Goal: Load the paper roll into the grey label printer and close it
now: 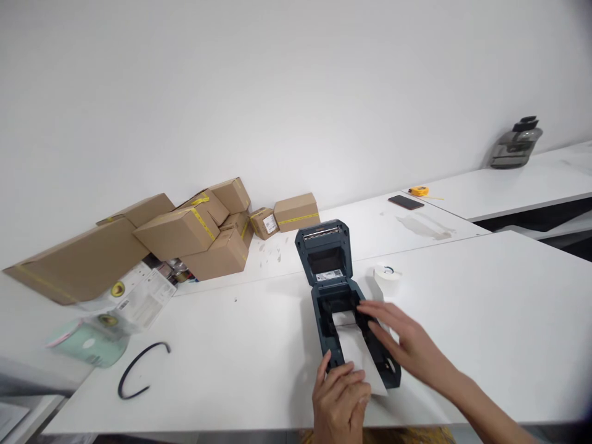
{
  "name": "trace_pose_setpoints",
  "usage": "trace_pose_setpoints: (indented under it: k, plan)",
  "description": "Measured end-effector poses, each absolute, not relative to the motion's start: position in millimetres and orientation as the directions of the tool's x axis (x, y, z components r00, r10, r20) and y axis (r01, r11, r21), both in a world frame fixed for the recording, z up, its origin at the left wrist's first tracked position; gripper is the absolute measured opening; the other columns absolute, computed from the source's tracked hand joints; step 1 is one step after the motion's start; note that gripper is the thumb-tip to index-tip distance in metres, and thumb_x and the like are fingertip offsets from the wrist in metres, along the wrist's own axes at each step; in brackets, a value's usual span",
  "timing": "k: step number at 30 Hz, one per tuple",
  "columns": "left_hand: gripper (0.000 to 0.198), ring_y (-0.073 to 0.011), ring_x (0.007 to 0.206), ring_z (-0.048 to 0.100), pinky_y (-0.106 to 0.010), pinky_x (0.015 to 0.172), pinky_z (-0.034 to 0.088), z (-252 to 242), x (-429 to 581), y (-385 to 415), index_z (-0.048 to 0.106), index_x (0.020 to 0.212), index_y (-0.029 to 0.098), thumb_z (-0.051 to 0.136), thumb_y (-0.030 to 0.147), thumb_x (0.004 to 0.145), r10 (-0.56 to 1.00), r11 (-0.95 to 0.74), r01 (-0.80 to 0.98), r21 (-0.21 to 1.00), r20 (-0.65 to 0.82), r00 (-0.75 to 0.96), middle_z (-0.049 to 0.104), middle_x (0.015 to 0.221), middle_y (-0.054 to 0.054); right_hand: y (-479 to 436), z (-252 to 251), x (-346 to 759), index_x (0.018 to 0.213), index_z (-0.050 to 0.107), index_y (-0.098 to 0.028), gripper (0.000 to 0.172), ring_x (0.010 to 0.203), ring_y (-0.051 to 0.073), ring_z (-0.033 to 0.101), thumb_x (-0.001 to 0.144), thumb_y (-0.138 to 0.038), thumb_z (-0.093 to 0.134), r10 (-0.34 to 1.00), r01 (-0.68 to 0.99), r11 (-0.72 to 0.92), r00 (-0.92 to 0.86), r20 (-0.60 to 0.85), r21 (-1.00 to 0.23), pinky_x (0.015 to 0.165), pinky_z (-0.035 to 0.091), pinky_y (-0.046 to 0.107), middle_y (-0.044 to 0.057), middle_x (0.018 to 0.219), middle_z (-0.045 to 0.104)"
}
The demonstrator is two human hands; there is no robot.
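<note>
A dark blue label printer point(326, 333) stands on the white table with its lid point(325, 253) swung up. Inside it lies a white label roll point(345, 317), partly hidden, and its paper strip point(356, 348) runs out over the printer's front edge. My left hand point(342, 401) rests at the printer's front left, fingers apart, the fingertips on the strip and the casing. My right hand point(409, 339) reaches over the right side with fingers stretched out, its fingertips by the roll's right side. Whether those fingertips touch the roll, I cannot tell.
Another white roll point(387, 280) stands right of the printer. Cardboard boxes point(185, 231) are piled at the back left. Nearer are a green pouch point(90, 342) and a black curved band point(134, 370). Farther right: a phone point(406, 202), a yellow tape measure point(419, 191) and a bottle point(515, 145).
</note>
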State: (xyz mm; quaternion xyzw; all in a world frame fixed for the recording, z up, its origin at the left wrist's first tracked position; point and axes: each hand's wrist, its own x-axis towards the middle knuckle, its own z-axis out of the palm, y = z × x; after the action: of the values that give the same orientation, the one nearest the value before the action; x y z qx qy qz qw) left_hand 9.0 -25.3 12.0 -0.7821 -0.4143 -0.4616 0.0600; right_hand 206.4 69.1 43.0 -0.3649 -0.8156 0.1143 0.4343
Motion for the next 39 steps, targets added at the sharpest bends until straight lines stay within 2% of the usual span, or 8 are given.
trace_pose_setpoints:
  k: [5, 9, 12, 15, 21, 29, 34, 39]
  plan:
    - [0.021, -0.0167, 0.088, 0.076, -0.042, 0.102, 0.054, 13, 10, -26, 0.067, 0.089, 0.024, 0.049, 0.012, 0.092, 0.588, -0.646, 0.71, 0.282, 0.776, 0.227, 0.08, 0.087, 0.002, 130, 129, 199, 0.137, 0.055, -0.03, 0.037, 0.134, 0.025, 0.05, 0.102, -0.037, 0.045, 0.66, 0.501, 0.693, -0.15, 0.736, -0.519, 0.112, 0.041, 0.047, 0.008, 0.14, 0.059]
    - [0.021, -0.0174, 0.089, 0.077, -0.04, 0.098, 0.057, 11, 11, -28, 0.067, 0.087, 0.023, 0.05, 0.013, 0.093, 0.568, -0.643, 0.718, 0.265, 0.794, 0.217, 0.08, 0.085, 0.0, 194, 175, 173, 0.146, 0.047, -0.027, 0.053, 0.148, 0.028, 0.031, 0.102, -0.054, 0.035, 0.764, 0.403, 0.623, -0.128, 0.632, -0.671, 0.121, 0.024, 0.053, 0.009, 0.157, 0.043]
    - [0.019, -0.018, 0.091, 0.077, -0.039, 0.098, 0.057, 8, 11, -29, 0.067, 0.086, 0.023, 0.051, 0.014, 0.093, 0.566, -0.634, 0.733, 0.246, 0.793, 0.224, 0.081, 0.086, 0.0, 217, 181, 156, 0.133, 0.061, -0.02, 0.058, 0.133, 0.03, 0.051, 0.101, -0.059, 0.031, 0.842, 0.31, 0.539, -0.164, 0.514, -0.783, 0.112, 0.036, 0.052, 0.012, 0.138, 0.061]
    - [0.018, -0.0179, 0.093, 0.076, -0.038, 0.099, 0.057, 4, 12, -30, 0.065, 0.085, 0.023, 0.051, 0.013, 0.092, 0.571, -0.621, 0.751, 0.223, 0.786, 0.238, 0.08, 0.087, 0.0, 208, 173, 154, 0.12, 0.068, -0.02, 0.053, 0.114, 0.026, 0.062, 0.101, -0.056, 0.034, 0.848, 0.275, 0.53, -0.169, 0.502, -0.802, 0.102, 0.046, 0.046, 0.008, 0.121, 0.07]
    - [0.022, -0.0169, 0.081, 0.07, -0.039, 0.096, 0.054, -2, 23, -36, 0.064, 0.08, 0.023, 0.052, 0.005, 0.087, 0.578, -0.522, 0.815, 0.253, 0.807, 0.12, 0.075, 0.084, -0.002, 136, 137, 183, 0.117, 0.067, -0.028, 0.031, 0.121, 0.024, 0.057, 0.1, -0.039, 0.043, 0.786, 0.124, 0.598, -0.281, 0.55, -0.792, 0.106, 0.043, 0.041, 0.003, 0.125, 0.065]
    - [0.026, -0.0162, 0.072, 0.054, -0.035, 0.084, 0.046, 0, 42, -43, 0.071, 0.08, 0.022, 0.056, 0.002, 0.087, 0.511, -0.438, 0.856, 0.275, 0.859, -0.015, 0.059, 0.071, -0.002, 53, 65, 206, 0.133, 0.059, -0.033, 0.034, 0.147, 0.029, 0.034, 0.099, -0.033, 0.052, 0.765, 0.228, 0.617, -0.396, 0.507, -0.753, 0.118, 0.034, 0.054, 0.006, 0.15, 0.051]
    - [0.024, -0.0174, 0.073, 0.052, -0.034, 0.081, 0.045, -1, 41, -47, 0.072, 0.079, 0.022, 0.057, 0.008, 0.09, 0.475, -0.448, 0.853, 0.267, 0.88, -0.026, 0.058, 0.07, -0.003, 33, 37, 203, 0.128, 0.063, -0.034, 0.031, 0.149, 0.03, 0.031, 0.099, -0.032, 0.053, 0.794, 0.289, 0.599, -0.336, 0.506, -0.747, 0.116, 0.038, 0.056, 0.006, 0.153, 0.048]
    - [0.023, -0.0163, 0.071, 0.052, -0.034, 0.079, 0.045, -5, 41, -52, 0.072, 0.08, 0.022, 0.057, 0.008, 0.09, 0.474, -0.464, 0.843, 0.272, 0.88, -0.023, 0.058, 0.071, -0.003, 21, 19, 199, 0.141, 0.052, -0.037, 0.042, 0.149, 0.031, 0.03, 0.099, -0.035, 0.053, 0.865, 0.3, 0.496, -0.255, 0.433, -0.814, 0.114, 0.041, 0.054, 0.005, 0.162, 0.032]
